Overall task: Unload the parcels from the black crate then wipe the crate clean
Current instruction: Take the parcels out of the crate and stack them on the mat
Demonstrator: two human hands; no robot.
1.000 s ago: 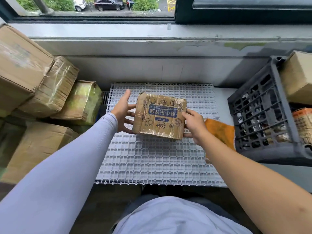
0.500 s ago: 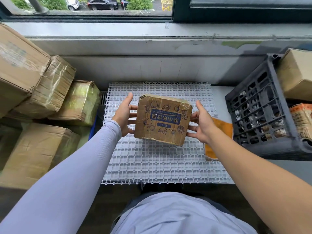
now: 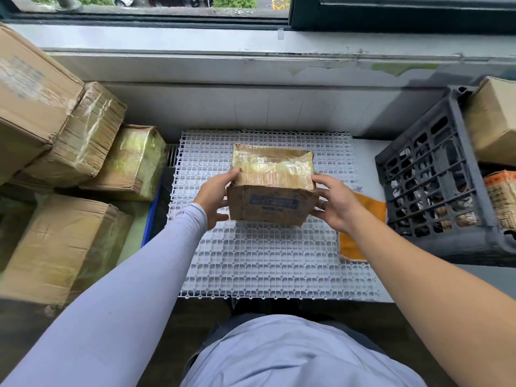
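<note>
Below the window sill (image 3: 251, 46), both hands' fingers (image 3: 321, 178) clasp a parcel (image 3: 272, 191) over white grid matting (image 3: 262, 263).

- Setting: parcel storage or sorting spot beside a window, upper floor of a building.
- Taped cardboard boxes (image 3: 64, 141) piled at left.
- Black crate (image 3: 435, 174) at right, more parcels inside.
- White plastic grid mat (image 3: 265, 263) as work surface.
- Parked cars (image 3: 173, 0) visible below, through the glass.

A white plastic grid mat (image 3: 259, 263) lies below a window sill (image 3: 195, 46), with cars parked outside.
</note>
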